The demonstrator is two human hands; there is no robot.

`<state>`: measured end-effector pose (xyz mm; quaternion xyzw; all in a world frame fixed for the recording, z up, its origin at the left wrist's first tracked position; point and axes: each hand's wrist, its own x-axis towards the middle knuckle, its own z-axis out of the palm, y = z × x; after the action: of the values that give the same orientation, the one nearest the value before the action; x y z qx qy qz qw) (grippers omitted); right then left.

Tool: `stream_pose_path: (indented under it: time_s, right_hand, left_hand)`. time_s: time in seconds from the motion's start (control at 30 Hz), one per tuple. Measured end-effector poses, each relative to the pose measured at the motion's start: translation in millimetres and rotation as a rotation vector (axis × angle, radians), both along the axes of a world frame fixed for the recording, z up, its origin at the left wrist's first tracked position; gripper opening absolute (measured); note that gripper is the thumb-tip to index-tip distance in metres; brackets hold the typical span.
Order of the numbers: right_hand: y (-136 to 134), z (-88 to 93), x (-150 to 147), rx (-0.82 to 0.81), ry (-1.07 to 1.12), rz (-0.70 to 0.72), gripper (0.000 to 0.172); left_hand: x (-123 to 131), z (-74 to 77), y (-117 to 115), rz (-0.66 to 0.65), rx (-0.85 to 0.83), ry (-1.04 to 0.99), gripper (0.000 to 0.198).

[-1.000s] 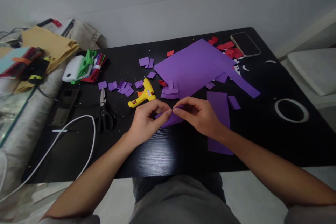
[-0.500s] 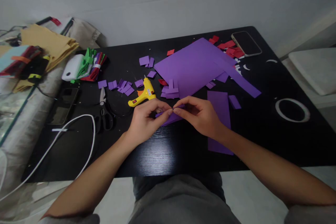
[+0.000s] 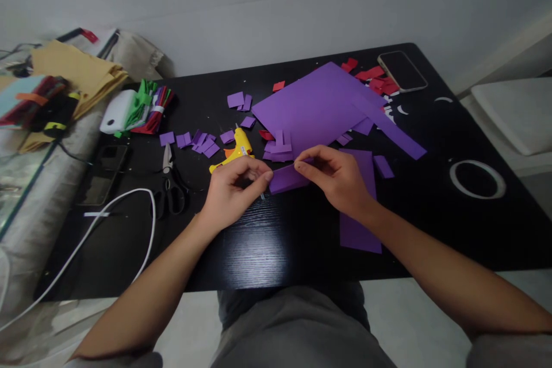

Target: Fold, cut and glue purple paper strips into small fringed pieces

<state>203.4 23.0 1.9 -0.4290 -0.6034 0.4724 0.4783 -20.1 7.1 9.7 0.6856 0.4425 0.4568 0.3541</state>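
My left hand [image 3: 233,187] and my right hand [image 3: 334,175] both pinch a small purple foam strip [image 3: 288,178] just above the black table [image 3: 267,241]. The left fingertips grip its left end, the right fingertips its upper right corner. A yellow glue gun [image 3: 235,150] lies just behind my left hand. A long purple strip [image 3: 360,224] lies partly under my right wrist. The large purple foam sheet [image 3: 314,106] lies further back.
Scissors [image 3: 170,181] and a white cable [image 3: 116,224] lie at the left, next to a dark phone [image 3: 103,172]. Several small purple squares [image 3: 202,142] and red scraps [image 3: 375,77] are scattered about. A second phone [image 3: 402,71] lies at the back right, folded coloured foam [image 3: 149,106] at the back left.
The purple strip was held folded, pinched between both hands close together. Now it lies opened flatter and my hands have drawn slightly apart and further back.
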Motion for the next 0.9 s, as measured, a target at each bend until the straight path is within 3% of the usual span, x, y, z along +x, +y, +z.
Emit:
stream_pose_path:
  time_s: [0.57, 0.9]
  right_hand:
    - [1.0, -0.7, 1.5, -0.177, 0.093, -0.048, 0.02]
    - [-1.1, -3.3, -2.9, -0.148, 0.072, 0.08, 0.02]
  left_hand:
    - [-6.7, -2.5, 4.0, 0.007, 0.002, 0.048, 0.012]
    - [-1.9, -6.6, 0.4, -0.075, -0.038, 0.129, 0.01]
